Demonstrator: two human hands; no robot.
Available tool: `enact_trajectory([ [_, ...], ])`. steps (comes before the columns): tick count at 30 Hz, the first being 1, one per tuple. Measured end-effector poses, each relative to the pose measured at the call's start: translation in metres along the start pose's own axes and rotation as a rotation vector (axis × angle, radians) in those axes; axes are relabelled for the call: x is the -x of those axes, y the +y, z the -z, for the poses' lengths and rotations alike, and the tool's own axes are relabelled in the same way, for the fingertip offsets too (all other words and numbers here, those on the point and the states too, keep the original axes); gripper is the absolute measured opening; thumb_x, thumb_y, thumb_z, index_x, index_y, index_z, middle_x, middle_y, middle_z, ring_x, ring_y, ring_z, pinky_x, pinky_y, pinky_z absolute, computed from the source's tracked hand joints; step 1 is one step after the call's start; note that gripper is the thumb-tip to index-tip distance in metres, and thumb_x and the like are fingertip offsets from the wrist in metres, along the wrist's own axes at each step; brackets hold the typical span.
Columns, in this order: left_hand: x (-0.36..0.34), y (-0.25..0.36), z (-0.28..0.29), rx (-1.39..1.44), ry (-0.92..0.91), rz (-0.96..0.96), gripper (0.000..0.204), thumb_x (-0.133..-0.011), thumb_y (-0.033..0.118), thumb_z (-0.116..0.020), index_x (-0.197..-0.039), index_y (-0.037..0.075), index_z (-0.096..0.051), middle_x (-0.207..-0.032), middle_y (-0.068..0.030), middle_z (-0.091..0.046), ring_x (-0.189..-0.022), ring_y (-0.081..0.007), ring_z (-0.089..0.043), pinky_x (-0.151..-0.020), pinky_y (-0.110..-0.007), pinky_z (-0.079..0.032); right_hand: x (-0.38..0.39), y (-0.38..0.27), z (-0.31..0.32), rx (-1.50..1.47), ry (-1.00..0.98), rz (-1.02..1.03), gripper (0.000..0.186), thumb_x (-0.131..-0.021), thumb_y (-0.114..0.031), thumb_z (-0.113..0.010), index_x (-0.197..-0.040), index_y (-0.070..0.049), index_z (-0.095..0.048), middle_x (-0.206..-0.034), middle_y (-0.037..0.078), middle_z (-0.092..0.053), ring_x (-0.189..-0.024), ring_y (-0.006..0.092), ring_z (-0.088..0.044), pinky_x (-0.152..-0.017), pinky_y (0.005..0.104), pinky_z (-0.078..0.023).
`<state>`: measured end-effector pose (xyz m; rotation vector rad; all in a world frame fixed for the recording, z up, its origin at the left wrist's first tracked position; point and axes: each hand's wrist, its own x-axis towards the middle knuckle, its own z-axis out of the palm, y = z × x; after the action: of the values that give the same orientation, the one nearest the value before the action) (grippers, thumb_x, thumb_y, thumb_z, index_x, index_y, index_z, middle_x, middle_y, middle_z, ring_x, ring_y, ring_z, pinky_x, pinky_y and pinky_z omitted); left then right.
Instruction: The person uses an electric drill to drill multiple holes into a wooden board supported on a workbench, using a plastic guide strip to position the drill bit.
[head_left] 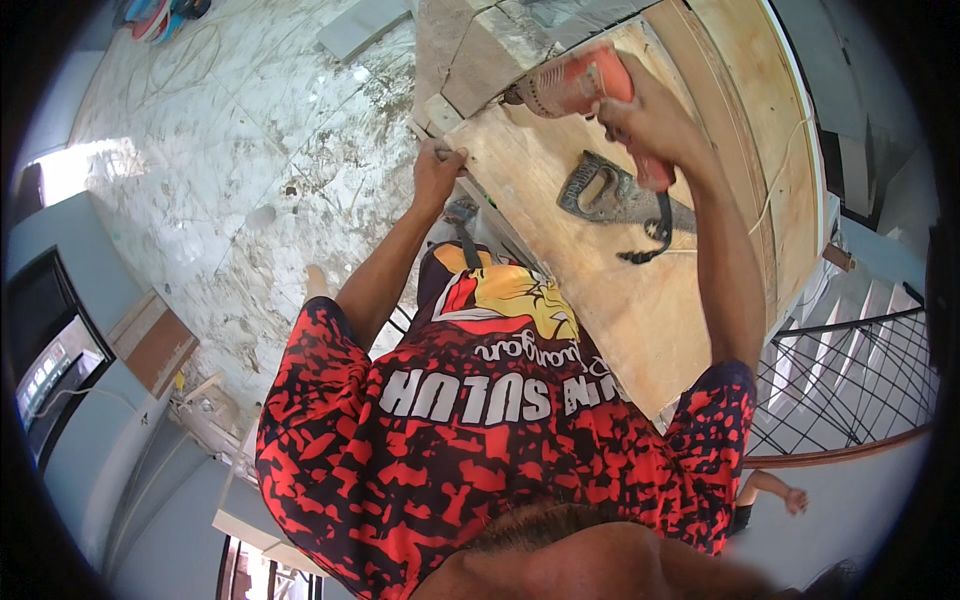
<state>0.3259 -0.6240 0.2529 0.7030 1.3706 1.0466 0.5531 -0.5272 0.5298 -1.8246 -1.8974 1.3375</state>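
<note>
A red-orange power drill (580, 85) is in my right hand (655, 120), with my fingers wrapped round its grip. Its chuck points left, over the far corner of a plywood sheet (540, 190), close to a small wooden block (440, 112). Whether the bit touches wood is too small to tell. My left hand (437, 172) is closed on the plywood's left edge, just nearer than the block. On the sheet, below the drill, lies a handsaw (605, 195) with a dark handle; the drill's black cord (660, 225) hangs across its blade.
Stained white floor (230, 170) spreads out on the left. A flat grey board (362, 28) lies at the far side. A black railing (850, 385) with a wooden rim stands at the right. Another person's arm (770, 485) shows at the lower right.
</note>
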Motion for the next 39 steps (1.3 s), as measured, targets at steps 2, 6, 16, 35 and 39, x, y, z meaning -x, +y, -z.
enact_trajectory([
  [2, -0.003, 0.002, -0.001, -0.016, -0.001, 0.007, 0.025, -0.085, 0.013, -0.068, -0.093, -0.004, -0.051, -0.080, -0.0131, -0.063, -0.067, -0.0174, -0.064, -0.060, -0.028, -0.055, -0.009, -0.003, 0.007, -0.026, -0.047, -0.043, 0.057, -0.079, -0.011, -0.062, -0.133, -0.007, -0.043, -0.087, 0.007, -0.062, -0.063, 0.0120, -0.058, -0.055, 0.0278, -0.049],
  [6, 0.002, 0.008, -0.003, -0.030, 0.022, 0.027, 0.025, -0.085, 0.014, -0.069, -0.092, -0.004, -0.053, -0.080, -0.0124, -0.063, -0.066, -0.0173, -0.064, -0.060, -0.028, -0.054, -0.007, -0.011, 0.006, 0.040, -0.089, -0.074, 0.059, -0.081, -0.010, -0.062, -0.135, -0.007, -0.040, -0.090, 0.007, -0.062, -0.064, 0.0123, -0.058, -0.056, 0.0282, -0.050],
  [16, 0.004, 0.008, -0.004, -0.042, 0.012, 0.056, 0.025, -0.087, 0.014, -0.068, -0.095, -0.004, -0.052, -0.088, -0.0116, -0.058, -0.076, -0.0180, -0.062, -0.066, -0.028, -0.056, -0.011, -0.013, 0.002, 0.144, -0.055, -0.051, 0.061, -0.080, -0.011, -0.062, -0.136, -0.006, -0.039, -0.091, 0.009, -0.062, -0.065, 0.0143, -0.059, -0.058, 0.0303, -0.052],
  [35, 0.009, 0.033, 0.006, -0.463, 0.028, -0.095, 0.029, -0.085, 0.019, -0.071, -0.095, -0.003, -0.054, -0.080, -0.0146, -0.064, -0.067, -0.0231, -0.064, -0.063, -0.034, -0.052, 0.005, -0.013, 0.009, 0.034, -0.021, -0.054, 0.057, -0.081, -0.011, -0.062, -0.134, -0.004, -0.041, -0.084, 0.006, -0.061, -0.064, 0.0113, -0.056, -0.055, 0.0290, -0.049],
  [39, 0.011, 0.035, 0.005, -0.621, 0.067, -0.498, 0.027, -0.086, 0.016, -0.069, -0.102, -0.002, -0.056, -0.092, -0.0190, -0.062, -0.076, -0.0303, -0.063, -0.070, -0.038, -0.051, 0.006, 0.000, 0.007, 0.032, -0.001, -0.010, 0.062, -0.077, -0.019, -0.060, -0.134, -0.002, -0.042, -0.089, 0.012, -0.064, -0.064, 0.0170, -0.061, -0.060, 0.0326, -0.051],
])
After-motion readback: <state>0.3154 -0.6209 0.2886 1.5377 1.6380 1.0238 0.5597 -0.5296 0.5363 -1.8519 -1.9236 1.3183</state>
